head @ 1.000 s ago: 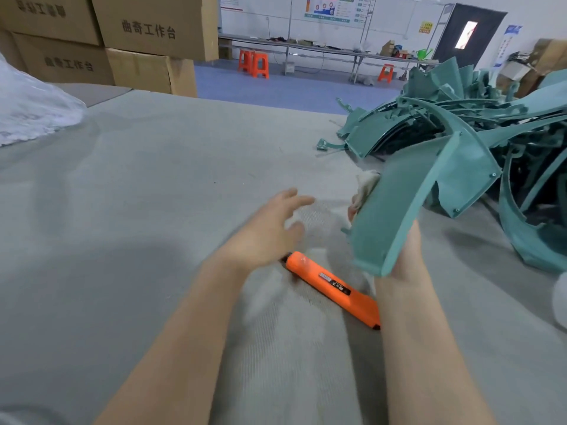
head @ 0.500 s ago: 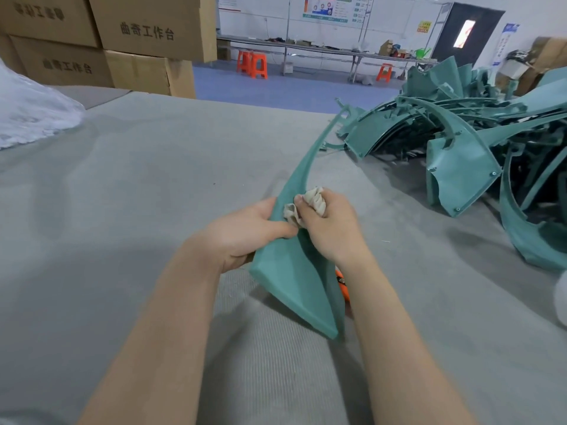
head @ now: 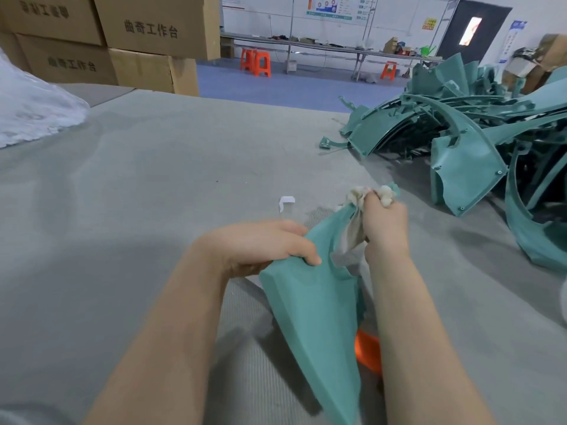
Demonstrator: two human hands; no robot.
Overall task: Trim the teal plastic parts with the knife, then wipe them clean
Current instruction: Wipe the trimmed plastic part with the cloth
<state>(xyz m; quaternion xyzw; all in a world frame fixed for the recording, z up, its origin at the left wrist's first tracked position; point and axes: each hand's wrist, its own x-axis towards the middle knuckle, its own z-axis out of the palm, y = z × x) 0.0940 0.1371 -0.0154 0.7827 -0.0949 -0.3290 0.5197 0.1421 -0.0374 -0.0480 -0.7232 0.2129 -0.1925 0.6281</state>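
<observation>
I hold a long teal plastic part (head: 313, 320) in front of me, its wide end toward me and low. My left hand (head: 264, 246) grips its left edge near the middle. My right hand (head: 383, 222) is closed around a crumpled off-white rag (head: 352, 231), pressing it against the part's far, narrow end. The orange knife (head: 366, 351) lies on the grey mat (head: 153, 185) under the part, mostly hidden by the part and my right forearm.
A big heap of teal plastic parts (head: 466, 142) fills the right side of the mat. A small white scrap (head: 287, 202) lies just beyond my hands. A white plastic bag (head: 33, 115) sits at far left, with stacked cardboard boxes (head: 122, 41) behind it.
My right hand slid the rag from the part's middle toward its far end. The part has dropped lower and closer to me, and my left hand holds it lower on the edge.
</observation>
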